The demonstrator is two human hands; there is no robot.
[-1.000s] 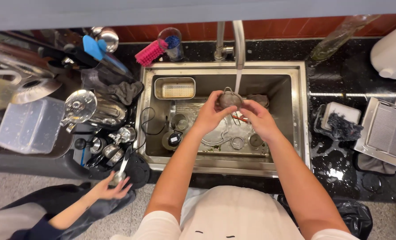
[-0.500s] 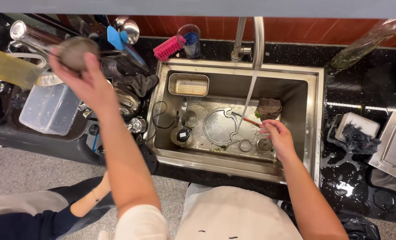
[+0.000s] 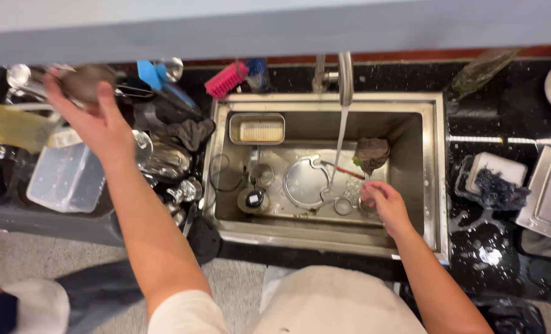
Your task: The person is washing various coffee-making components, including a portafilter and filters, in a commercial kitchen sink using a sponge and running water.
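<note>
My left hand [image 3: 96,120] is stretched out to the far left over the wet counter and grips a small round metal bowl [image 3: 85,82] above the pile of washed utensils. Down in the steel sink [image 3: 436,179], my right hand [image 3: 384,201] reaches to its right part, fingers closing on a small round metal piece beside a metal ring [image 3: 343,206]. Water runs from the tap [image 3: 345,77] onto a round metal lid [image 3: 306,182]. A brown scrub pad [image 3: 372,153] lies just behind my right hand.
A metal soap tray [image 3: 257,130] hangs at the sink's back left. Left of the sink are a clear plastic box [image 3: 65,176], dark cloths [image 3: 183,133], metal parts and a pink brush [image 3: 225,80]. A dark scourer in a white dish [image 3: 495,182] sits on the right counter. Another person's sleeve [image 3: 16,303] shows at bottom left.
Both hands were rinsing the bowl under the tap; my left hand then carried it out to the left counter, while my right hand dropped lower into the sink.
</note>
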